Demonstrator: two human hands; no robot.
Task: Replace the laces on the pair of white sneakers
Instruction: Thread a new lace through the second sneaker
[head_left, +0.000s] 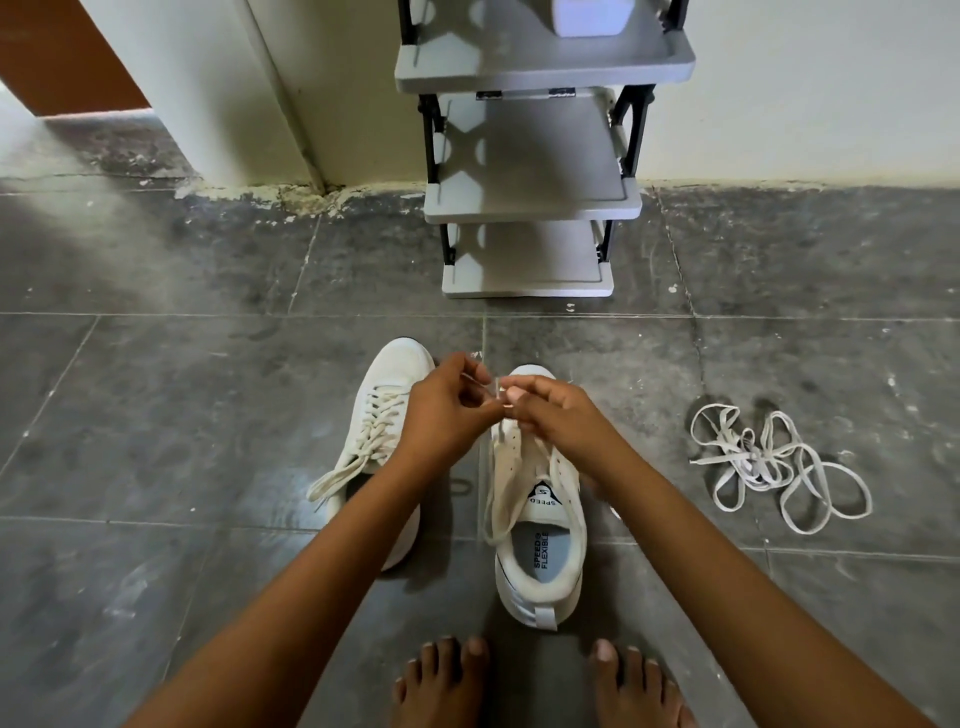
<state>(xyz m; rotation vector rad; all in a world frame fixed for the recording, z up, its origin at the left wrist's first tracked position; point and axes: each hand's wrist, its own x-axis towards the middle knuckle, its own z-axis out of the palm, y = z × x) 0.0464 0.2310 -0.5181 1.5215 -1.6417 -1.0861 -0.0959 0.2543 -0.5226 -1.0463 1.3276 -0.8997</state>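
Pinching one lace (498, 389) with both hands, over the front of the right sneaker (540, 525)

On my feed, furthest left, the left sneaker (382, 410) stands on the grey tiled floor (156, 415), laced up, its lace ends trailing loose toward the heel. Just beside it I see the left hand (447, 410), fingers curled, thumb and fingertips nipping the pale lace. The right hand (550, 415) meets it, touching, fingers curled the same way and gripping the same lace. Under both hands stands the right sneaker, toe pointing away, heel near two bare feet (447, 686); a loop of the lace hangs down its left side toward the heel opening. Behind the shoes a grey shoe rack (530, 197) stands against the wall. Well apart on the right, a tangle of loose laces (769, 467) lies on the floor
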